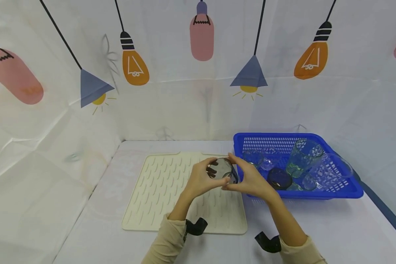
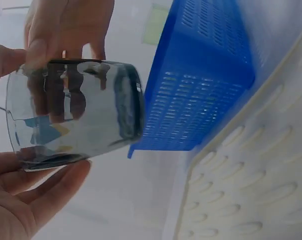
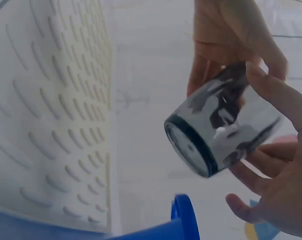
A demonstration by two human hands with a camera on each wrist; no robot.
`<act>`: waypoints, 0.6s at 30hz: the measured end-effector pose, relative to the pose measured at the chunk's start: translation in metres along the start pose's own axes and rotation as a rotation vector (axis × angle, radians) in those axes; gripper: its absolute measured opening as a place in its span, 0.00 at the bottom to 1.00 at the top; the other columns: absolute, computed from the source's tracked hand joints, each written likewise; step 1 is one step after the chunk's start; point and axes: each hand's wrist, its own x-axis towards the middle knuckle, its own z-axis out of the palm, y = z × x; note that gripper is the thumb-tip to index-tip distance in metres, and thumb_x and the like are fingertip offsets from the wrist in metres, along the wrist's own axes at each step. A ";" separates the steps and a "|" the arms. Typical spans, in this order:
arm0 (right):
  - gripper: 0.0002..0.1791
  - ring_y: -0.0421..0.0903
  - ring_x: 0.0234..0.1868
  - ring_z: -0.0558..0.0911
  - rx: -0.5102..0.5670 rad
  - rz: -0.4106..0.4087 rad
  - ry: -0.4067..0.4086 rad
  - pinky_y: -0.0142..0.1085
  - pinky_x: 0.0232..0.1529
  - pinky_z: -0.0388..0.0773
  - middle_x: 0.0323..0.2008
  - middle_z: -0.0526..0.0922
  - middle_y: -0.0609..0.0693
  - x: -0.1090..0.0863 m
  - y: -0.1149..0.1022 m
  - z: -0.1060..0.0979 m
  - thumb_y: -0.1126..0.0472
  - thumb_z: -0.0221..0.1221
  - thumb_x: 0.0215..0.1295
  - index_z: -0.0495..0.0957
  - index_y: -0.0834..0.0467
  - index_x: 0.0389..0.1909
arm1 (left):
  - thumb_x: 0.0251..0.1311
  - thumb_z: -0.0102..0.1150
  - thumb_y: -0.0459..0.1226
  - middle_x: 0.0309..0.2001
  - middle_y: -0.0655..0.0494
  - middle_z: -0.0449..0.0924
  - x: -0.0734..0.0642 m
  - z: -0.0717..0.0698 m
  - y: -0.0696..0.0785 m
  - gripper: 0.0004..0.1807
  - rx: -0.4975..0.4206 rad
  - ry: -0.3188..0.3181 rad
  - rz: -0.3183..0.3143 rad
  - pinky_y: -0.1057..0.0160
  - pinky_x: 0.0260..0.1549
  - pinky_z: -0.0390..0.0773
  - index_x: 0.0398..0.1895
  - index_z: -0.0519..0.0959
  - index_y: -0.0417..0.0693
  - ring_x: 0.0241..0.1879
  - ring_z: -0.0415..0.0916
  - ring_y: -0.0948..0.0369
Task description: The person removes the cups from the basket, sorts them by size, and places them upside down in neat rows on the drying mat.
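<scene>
A smoky grey drinking glass [image 1: 222, 168] is held between both hands, above the far right part of a cream ridged mat [image 1: 151, 205]. My left hand [image 1: 198, 181] grips its left side with thumb and fingers. On the opposite side, my right hand [image 1: 250, 180] grips it too, the two thumbs close together near the front. In the left wrist view the glass [image 2: 93, 112] lies sideways, and its thick base points away from the palms. The right wrist view shows that dark base [image 3: 191, 145] tilted downward, with nothing under it.
A blue perforated basket [image 1: 320, 195] stands right of the mat, holding several clear glasses, among them a tall tumbler [image 1: 300, 157], and a dark round glass piece [image 1: 279, 179]. Behind the white table hangs a pale cloth [image 1: 181, 106] printed with lamps.
</scene>
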 end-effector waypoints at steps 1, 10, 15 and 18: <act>0.53 0.63 0.61 0.69 0.007 0.011 0.000 0.61 0.56 0.69 0.62 0.69 0.65 -0.001 0.001 -0.002 0.58 0.74 0.44 0.55 0.70 0.68 | 0.45 0.71 0.42 0.47 0.41 0.80 -0.001 0.000 -0.003 0.36 -0.038 0.015 -0.004 0.69 0.30 0.82 0.57 0.71 0.32 0.34 0.82 0.54; 0.52 0.60 0.61 0.70 0.049 0.092 0.023 0.62 0.58 0.67 0.63 0.69 0.62 -0.013 0.016 -0.014 0.57 0.72 0.47 0.55 0.64 0.70 | 0.52 0.65 0.29 0.53 0.32 0.73 -0.009 0.000 -0.021 0.32 -0.474 0.133 -0.023 0.63 0.42 0.82 0.61 0.66 0.28 0.43 0.79 0.47; 0.48 0.60 0.59 0.72 0.094 0.077 0.034 0.60 0.55 0.70 0.61 0.71 0.63 -0.014 0.019 -0.013 0.60 0.71 0.49 0.56 0.64 0.69 | 0.50 0.70 0.43 0.56 0.30 0.68 -0.010 0.003 -0.024 0.43 -0.726 0.169 -0.082 0.69 0.44 0.80 0.62 0.62 0.25 0.44 0.78 0.63; 0.46 0.61 0.58 0.73 0.146 0.068 0.050 0.60 0.54 0.71 0.59 0.72 0.64 -0.013 0.020 -0.010 0.62 0.70 0.50 0.57 0.65 0.69 | 0.45 0.72 0.51 0.57 0.32 0.68 -0.011 0.006 -0.024 0.51 -0.812 0.183 -0.103 0.70 0.46 0.79 0.63 0.60 0.24 0.45 0.77 0.65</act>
